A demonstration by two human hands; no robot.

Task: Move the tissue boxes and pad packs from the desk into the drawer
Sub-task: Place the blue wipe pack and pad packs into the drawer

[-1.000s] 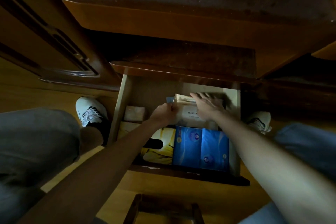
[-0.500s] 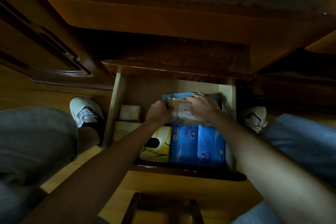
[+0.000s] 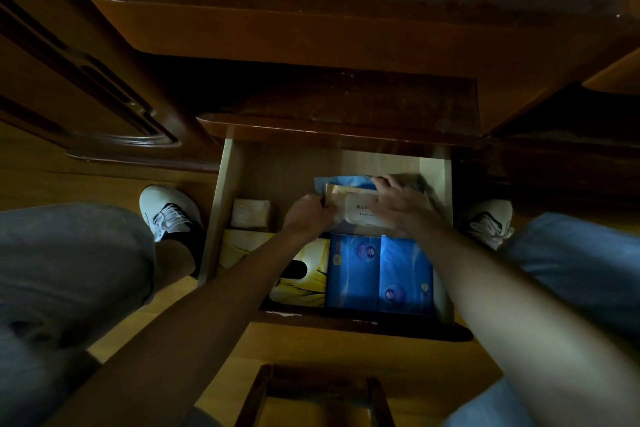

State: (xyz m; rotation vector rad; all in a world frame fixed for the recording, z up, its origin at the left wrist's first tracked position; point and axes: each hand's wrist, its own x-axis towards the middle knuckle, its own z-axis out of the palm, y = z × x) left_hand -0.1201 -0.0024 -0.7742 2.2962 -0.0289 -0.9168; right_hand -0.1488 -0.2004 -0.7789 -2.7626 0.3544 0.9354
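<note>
Both hands, left hand (image 3: 309, 215) and right hand (image 3: 398, 203), have a grip on the tan pack (image 3: 349, 206) up at 12 o'clock in the drawer (image 3: 221, 204), so I'd press it flat onto the blue pack (image 3: 346, 182) underneath.

both hands (image 3: 349, 210) seemingly gripping

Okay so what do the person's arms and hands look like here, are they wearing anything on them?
Both forearms are bare up to the frame's edge: no sleeves in view, no gloves, and no watch, bracelet or ring that the dim light lets me see. The left hand and the right hand are uncovered, fingers bare too. Lower down the person wears grey trousers and white lace-up sneakers.
</note>
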